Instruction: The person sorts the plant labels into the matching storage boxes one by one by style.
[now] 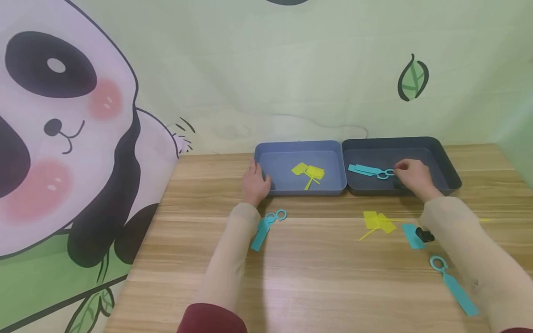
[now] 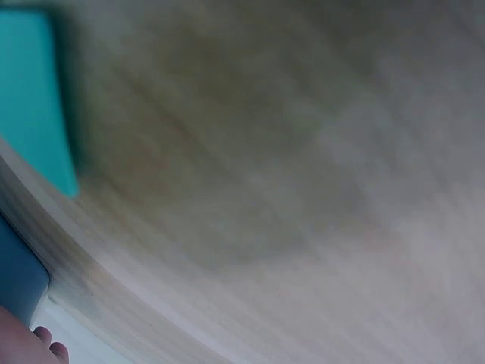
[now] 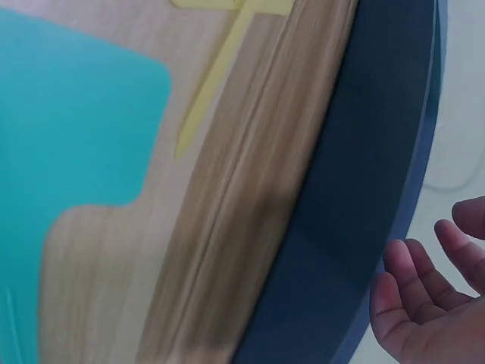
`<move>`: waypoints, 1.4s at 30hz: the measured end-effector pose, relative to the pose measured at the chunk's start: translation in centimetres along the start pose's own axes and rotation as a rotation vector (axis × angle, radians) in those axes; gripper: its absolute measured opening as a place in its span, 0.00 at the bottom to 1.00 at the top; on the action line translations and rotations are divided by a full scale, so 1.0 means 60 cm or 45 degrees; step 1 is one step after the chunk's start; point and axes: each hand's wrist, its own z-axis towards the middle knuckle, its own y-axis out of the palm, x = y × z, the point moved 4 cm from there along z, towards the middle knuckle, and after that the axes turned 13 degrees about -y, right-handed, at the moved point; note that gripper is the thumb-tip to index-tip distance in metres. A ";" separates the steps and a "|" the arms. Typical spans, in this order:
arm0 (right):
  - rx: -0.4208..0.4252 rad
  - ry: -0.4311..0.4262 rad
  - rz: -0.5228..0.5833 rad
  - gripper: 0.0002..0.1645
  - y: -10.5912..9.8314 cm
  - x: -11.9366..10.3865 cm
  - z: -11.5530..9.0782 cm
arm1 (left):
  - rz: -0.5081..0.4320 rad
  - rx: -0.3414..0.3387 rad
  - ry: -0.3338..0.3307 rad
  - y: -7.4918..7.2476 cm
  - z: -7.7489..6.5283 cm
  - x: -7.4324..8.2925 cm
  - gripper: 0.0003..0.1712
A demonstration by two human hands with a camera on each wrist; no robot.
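My left hand (image 1: 255,182) rests on the left end of the blue tray (image 1: 275,188), its fingers mostly straight along the wall. Inside that tray lie flat yellow paddle-shaped pieces (image 1: 315,172) with thin stems. Over the dark tray (image 1: 451,178), my right hand (image 1: 416,178) has loosely bent fingers. Its fingertips are by the ring ends of flat turquoise blade-shaped pieces (image 1: 366,170) lying in the tray. In the right wrist view the fingers (image 3: 405,277) have a gap between them and the thumb, and nothing shows in it.
On the wooden table (image 1: 316,277) lie turquoise ringed pieces (image 1: 260,235) below my left hand, yellow pieces (image 1: 376,222) before the dark tray, a turquoise piece (image 1: 412,236) partly behind the right wrist, and another ringed piece (image 1: 460,293) beside the right sleeve. A panda-printed wall covering (image 1: 250,69) stands behind.
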 end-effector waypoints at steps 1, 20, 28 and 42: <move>0.006 -0.013 -0.006 0.21 0.000 -0.003 -0.001 | -0.004 -0.001 0.001 0.000 0.000 0.000 0.35; -0.132 -0.419 0.014 0.15 0.017 -0.057 -0.054 | 0.016 -0.037 -0.002 0.000 0.001 0.000 0.35; -0.233 -0.529 -0.018 0.14 0.031 -0.069 -0.068 | 0.032 -0.030 -0.003 -0.003 -0.001 0.001 0.35; -0.398 -0.601 -0.135 0.16 0.053 -0.061 -0.089 | 0.033 -0.035 -0.001 -0.004 -0.002 0.000 0.36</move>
